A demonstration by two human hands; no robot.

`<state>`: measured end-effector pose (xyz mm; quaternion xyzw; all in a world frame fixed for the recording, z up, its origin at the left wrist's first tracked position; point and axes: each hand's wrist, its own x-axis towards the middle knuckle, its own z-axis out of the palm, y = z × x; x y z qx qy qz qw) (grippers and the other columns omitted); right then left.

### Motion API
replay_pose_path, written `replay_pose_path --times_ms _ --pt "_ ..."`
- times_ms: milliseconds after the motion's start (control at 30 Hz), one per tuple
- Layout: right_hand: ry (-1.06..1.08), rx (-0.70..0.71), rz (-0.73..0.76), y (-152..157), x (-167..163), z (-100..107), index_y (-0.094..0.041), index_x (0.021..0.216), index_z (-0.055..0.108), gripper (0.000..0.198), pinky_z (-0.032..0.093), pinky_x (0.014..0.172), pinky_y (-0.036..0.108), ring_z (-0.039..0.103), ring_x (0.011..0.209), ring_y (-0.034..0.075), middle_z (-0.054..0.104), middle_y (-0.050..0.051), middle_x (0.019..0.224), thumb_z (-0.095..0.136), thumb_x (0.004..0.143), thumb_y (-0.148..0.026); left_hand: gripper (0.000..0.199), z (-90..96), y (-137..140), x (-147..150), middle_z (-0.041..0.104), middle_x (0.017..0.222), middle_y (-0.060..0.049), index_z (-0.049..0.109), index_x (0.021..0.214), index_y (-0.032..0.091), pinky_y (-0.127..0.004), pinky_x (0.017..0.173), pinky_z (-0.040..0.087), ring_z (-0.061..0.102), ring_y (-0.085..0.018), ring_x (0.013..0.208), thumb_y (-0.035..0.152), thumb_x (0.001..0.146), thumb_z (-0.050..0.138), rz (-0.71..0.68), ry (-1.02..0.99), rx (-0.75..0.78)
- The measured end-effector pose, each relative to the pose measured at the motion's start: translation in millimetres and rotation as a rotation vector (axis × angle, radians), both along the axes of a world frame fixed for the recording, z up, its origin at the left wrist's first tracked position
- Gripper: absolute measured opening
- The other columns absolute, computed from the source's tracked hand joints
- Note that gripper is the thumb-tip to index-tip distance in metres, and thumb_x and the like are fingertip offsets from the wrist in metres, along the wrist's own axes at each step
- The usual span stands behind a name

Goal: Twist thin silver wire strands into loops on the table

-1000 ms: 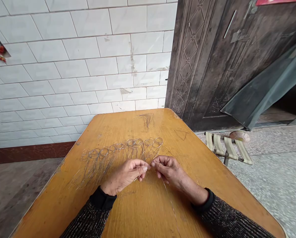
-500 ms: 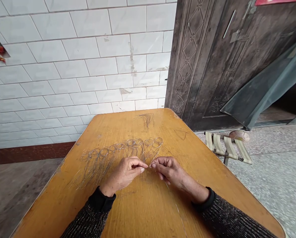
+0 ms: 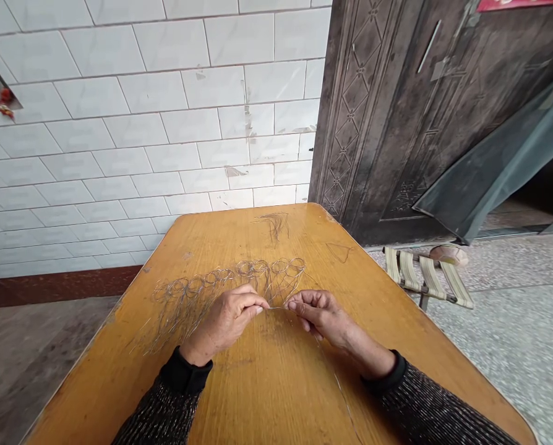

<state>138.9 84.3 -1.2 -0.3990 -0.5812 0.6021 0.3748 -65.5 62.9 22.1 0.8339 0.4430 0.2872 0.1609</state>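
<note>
A thin wire (image 3: pixel 277 308) stretches across the small gap between my two hands, over the middle of the table. One part of it is pinched between the thumb and fingers of my left hand (image 3: pixel 227 318). My right hand (image 3: pixel 320 315) pinches it on the other side, its fingers curled. From below my right hand a long strand trails down to the table's near edge. Just beyond my hands lies a row of looped wires (image 3: pixel 211 278), round loops at the far end and loose tails toward me. My left hand hides some of these tails.
The wooden table (image 3: pixel 276 383) has a bunch of short wires (image 3: pixel 276 225) near its far edge and a bent wire piece (image 3: pixel 340 251) at the right. A strap-seat stool (image 3: pixel 427 275) stands on the floor to the right. Behind are a tiled wall (image 3: pixel 165 130) and a dark door (image 3: pixel 378 117).
My hands have moved apart, left hand leftward and right hand slightly rightward, so a short length of wire now shows between them. The looped wires lie as before.
</note>
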Motion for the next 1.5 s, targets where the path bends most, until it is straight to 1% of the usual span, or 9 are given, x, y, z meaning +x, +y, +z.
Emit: replay_pose_path --times_ms 200,333,600,767,900,1033,1167,1300,1500 --pt "-0.006 -0.021 -0.046 -0.8 -4.2 -0.4 -0.015 0.066 0.055 0.030 0.019 0.028 0.018 0.029 0.025 0.003 0.044 -0.008 0.037 0.058 0.065 -0.044 0.020 -0.2 -1.5 4.7 0.063 0.076 -0.001 0.066 0.085 0.022 -0.030 0.069 0.035 0.055 -0.015 0.071 0.020 0.085 0.047 0.162 0.217 0.214" --pt "-0.002 -0.022 -0.052 -1.5 -6.1 -0.9 -0.015 0.067 0.055 0.029 0.019 0.028 0.018 0.028 0.025 0.003 0.044 -0.008 0.036 0.058 0.064 -0.044 0.019 1.6 -2.0 7.5 0.065 0.077 -0.001 0.066 0.081 0.022 -0.032 0.071 0.033 0.057 -0.016 0.072 0.017 0.083 0.048 0.218 0.266 0.245" --pt "0.006 -0.018 -0.082 1.3 -3.5 -1.8 -0.016 0.064 0.054 0.028 0.019 0.028 0.018 0.029 0.024 0.003 0.044 -0.008 0.035 0.058 0.063 -0.043 0.017 2.1 2.2 -4.0 0.065 0.076 0.000 0.066 0.079 0.021 -0.029 0.069 0.036 0.057 -0.015 0.071 0.018 0.082 0.050 0.266 0.229 0.219" --pt "0.022 -0.007 -0.181 7.8 3.3 -2.1 -0.016 0.060 0.052 0.028 0.020 0.028 0.018 0.029 0.025 0.003 0.043 -0.008 0.036 0.060 0.063 -0.043 0.017 -1.4 10.0 -18.6 0.063 0.079 -0.004 0.062 0.078 0.017 -0.028 0.068 0.042 0.057 -0.016 0.075 0.019 0.083 0.046 0.387 0.032 0.250" --pt "0.021 0.000 -0.169 8.1 3.4 -2.1 -0.016 0.062 0.053 0.028 0.021 0.028 0.018 0.030 0.026 0.003 0.044 -0.007 0.036 0.061 0.064 -0.043 0.015 -2.5 6.5 -6.1 0.062 0.085 -0.004 0.060 0.091 0.018 -0.028 0.071 0.044 0.057 -0.015 0.078 0.022 0.083 0.047 0.248 -0.062 0.202" --pt "0.008 0.006 -0.150 6.1 0.2 -3.8 -0.016 0.061 0.052 0.029 0.020 0.028 0.017 0.030 0.025 0.003 0.044 -0.007 0.036 0.060 0.063 -0.044 0.017 -3.1 -1.6 11.1 0.064 0.092 -0.004 0.059 0.096 0.021 -0.037 0.083 0.039 0.056 -0.018 0.085 0.023 0.079 0.057 0.099 0.098 0.280" --pt "-0.020 0.006 -0.079 2.4 -3.8 -5.4 -0.016 0.059 0.051 0.029 0.020 0.027 0.017 0.029 0.025 0.003 0.044 -0.008 0.036 0.058 0.065 -0.044 0.015 -4.3 -5.3 16.7 0.065 0.083 -0.002 0.061 0.092 0.022 -0.040 0.086 0.033 0.056 -0.016 0.077 0.018 0.085 0.047 0.059 0.220 0.320" --pt "-0.037 0.026 -0.006 -1.0 -3.8 -4.1 -0.016 0.061 0.052 0.029 0.020 0.028 0.017 0.029 0.026 0.003 0.043 -0.008 0.037 0.056 0.067 -0.044 0.019 -5.1 -2.8 13.4 0.065 0.074 -0.001 0.062 0.086 0.020 -0.034 0.079 0.036 0.055 -0.014 0.067 0.018 0.087 0.043 0.016 0.219 0.251" --pt "-0.052 0.028 0.059 -2.8 -1.3 -1.7 -0.015 0.065 0.056 0.029 0.021 0.028 0.016 0.029 0.028 0.003 0.041 -0.008 0.037 0.056 0.066 -0.044 0.020 -0.4 0.3 5.9 0.064 0.069 0.000 0.064 0.081 0.021 -0.030 0.074 0.038 0.052 -0.014 0.067 0.019 0.086 0.044 -0.066 0.163 0.085"
